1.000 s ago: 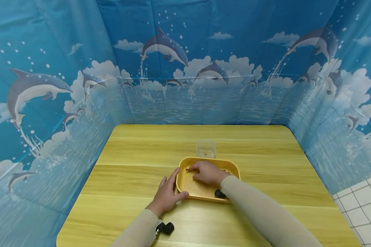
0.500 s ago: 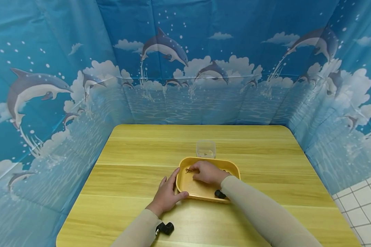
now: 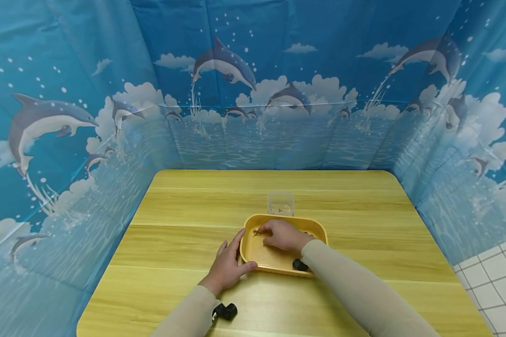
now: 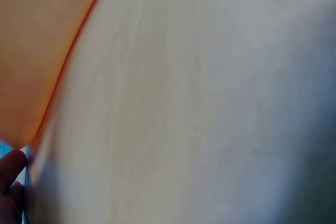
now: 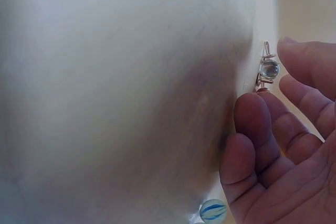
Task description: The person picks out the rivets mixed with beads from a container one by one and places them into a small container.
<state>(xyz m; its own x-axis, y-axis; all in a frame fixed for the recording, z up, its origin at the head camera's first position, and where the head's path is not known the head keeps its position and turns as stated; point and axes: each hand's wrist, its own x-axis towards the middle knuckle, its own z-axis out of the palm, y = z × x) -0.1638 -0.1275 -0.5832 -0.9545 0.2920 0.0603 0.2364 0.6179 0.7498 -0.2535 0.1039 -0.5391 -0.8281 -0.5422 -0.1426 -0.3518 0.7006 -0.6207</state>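
Observation:
A yellow-orange tray (image 3: 270,257) lies on the table, seen in the head view. My left hand (image 3: 226,267) rests against its left end, fingers straight along the side and thumb at the near corner. Inside the tray is my right hand (image 3: 283,235), fingers loosely bent and pointing left at a small pile of brassy metal pieces (image 3: 256,232). In the right wrist view, the thumb and fingers are apart beside a clear glass marble (image 5: 270,69) and thin copper-coloured metal pieces (image 5: 266,48). A marble with blue swirls (image 5: 212,211) lies below the fingers.
Behind the tray stands a clear plastic box (image 3: 280,203) with a few small bits in it. More small round things (image 3: 308,233) lie at the tray's right end, partly behind my right wrist. A dolphin-print curtain (image 3: 253,140) surrounds the wooden table (image 3: 185,206).

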